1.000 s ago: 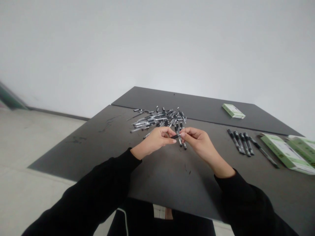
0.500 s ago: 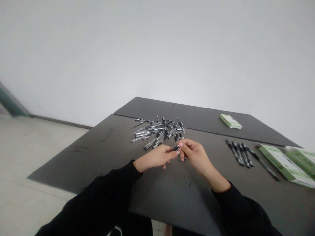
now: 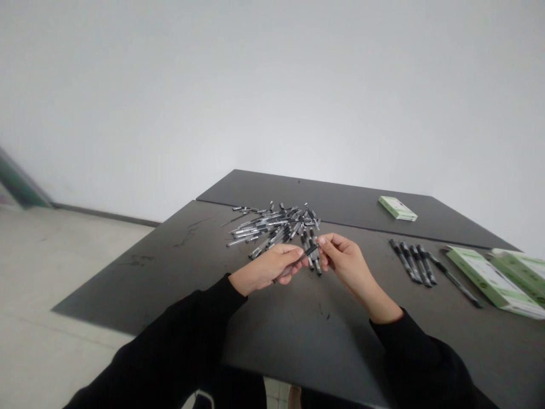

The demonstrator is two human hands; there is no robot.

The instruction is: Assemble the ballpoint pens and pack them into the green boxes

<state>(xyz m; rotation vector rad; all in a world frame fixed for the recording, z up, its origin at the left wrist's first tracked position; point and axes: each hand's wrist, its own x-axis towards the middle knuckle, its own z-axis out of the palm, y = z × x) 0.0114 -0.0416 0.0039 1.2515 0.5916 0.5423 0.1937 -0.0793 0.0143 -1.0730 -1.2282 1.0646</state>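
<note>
Both my hands meet over the dark table [image 3: 170, 255], just in front of a loose heap of black and clear pens [image 3: 272, 224]. My left hand [image 3: 268, 268] is closed round the barrel of one pen [image 3: 300, 258], which slants up to the right. My right hand [image 3: 343, 262] pinches the upper black end of that same pen between thumb and fingers. Black sleeves cover both my forearms.
Several black pens [image 3: 415, 262] lie side by side to the right. Green and white boxes [image 3: 494, 275] sit at the right edge, and a small green box [image 3: 397, 208] lies further back. The table's left edge drops to a pale floor.
The pen between my hands has come out longer and now slants across my left fingers. Both hands rose slightly. The view tilted down at first, then held steady.
</note>
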